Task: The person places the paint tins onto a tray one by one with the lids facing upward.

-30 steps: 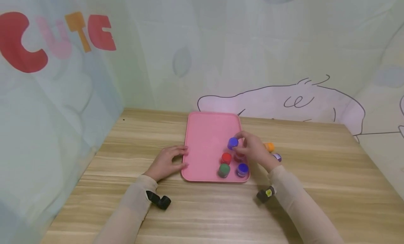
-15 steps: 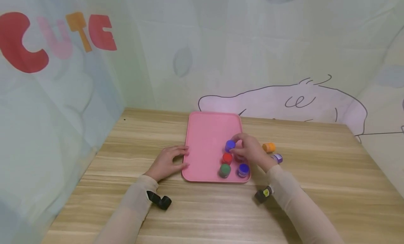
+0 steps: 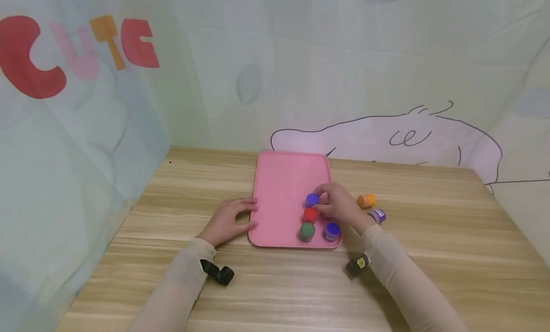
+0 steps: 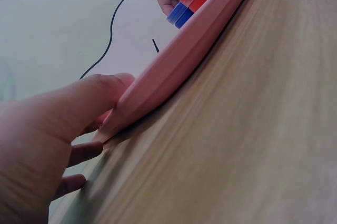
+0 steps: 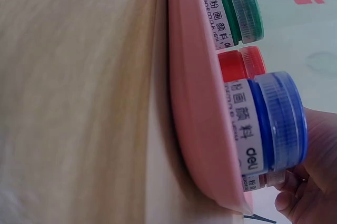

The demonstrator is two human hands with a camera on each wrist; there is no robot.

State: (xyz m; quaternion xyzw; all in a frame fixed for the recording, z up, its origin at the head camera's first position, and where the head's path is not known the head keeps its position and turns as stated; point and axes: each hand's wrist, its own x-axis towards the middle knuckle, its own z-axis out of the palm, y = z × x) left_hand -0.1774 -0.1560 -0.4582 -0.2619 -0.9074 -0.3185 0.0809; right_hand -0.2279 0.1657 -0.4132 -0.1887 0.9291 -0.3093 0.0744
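Observation:
My right hand (image 3: 343, 207) pinches a blue-lidded paint jar (image 3: 312, 200) at the right side of the pink tray (image 3: 279, 179). Just in front of that jar are a red paint jar (image 3: 309, 215) and a green one (image 3: 307, 231). A darker blue paint jar (image 3: 332, 231) stands at the tray's near right corner. Behind it in the right wrist view, a brownish jar (image 5: 251, 182) shows partly; from above, my right hand mostly covers it. With thumb and fingers spread apart, my left hand (image 3: 225, 221) touches the tray's left rim.
Right of the tray, on the wooden table (image 3: 438, 236), an orange paint jar (image 3: 366, 201) and a purple one (image 3: 378, 215) lie on their sides. A printed cloth backdrop (image 3: 215, 84) rises behind the table and along its left.
My right hand has shifted slightly left and toward me with the blue jar, bringing it close behind the red one. The left hand has stayed on the tray rim.

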